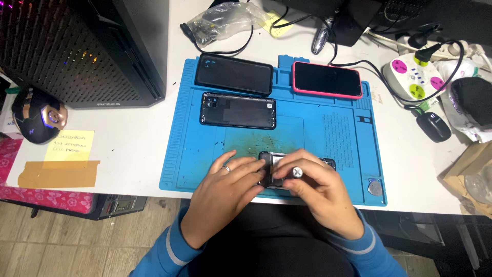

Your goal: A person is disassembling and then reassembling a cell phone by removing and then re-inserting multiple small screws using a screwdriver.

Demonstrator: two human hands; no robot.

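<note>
An opened phone body (pixel 287 163) lies near the front edge of a blue repair mat (pixel 307 128). My left hand (pixel 225 192), with a ring on one finger, rests on the phone's left end and holds it down. My right hand (pixel 318 192) grips a small screwdriver (pixel 296 172) with a round metal cap, standing upright over the phone. Most of the phone is hidden under my fingers.
On the mat lie a black phone case (pixel 234 74), a black back cover (pixel 238 110) and a phone in a pink case (pixel 328 79). A guitar-pick tool (pixel 375 188) sits at the mat's front right. A computer tower (pixel 87 48), mouse (pixel 38 115), yellow note (pixel 69 146), power strip (pixel 416 77) and cables surround it.
</note>
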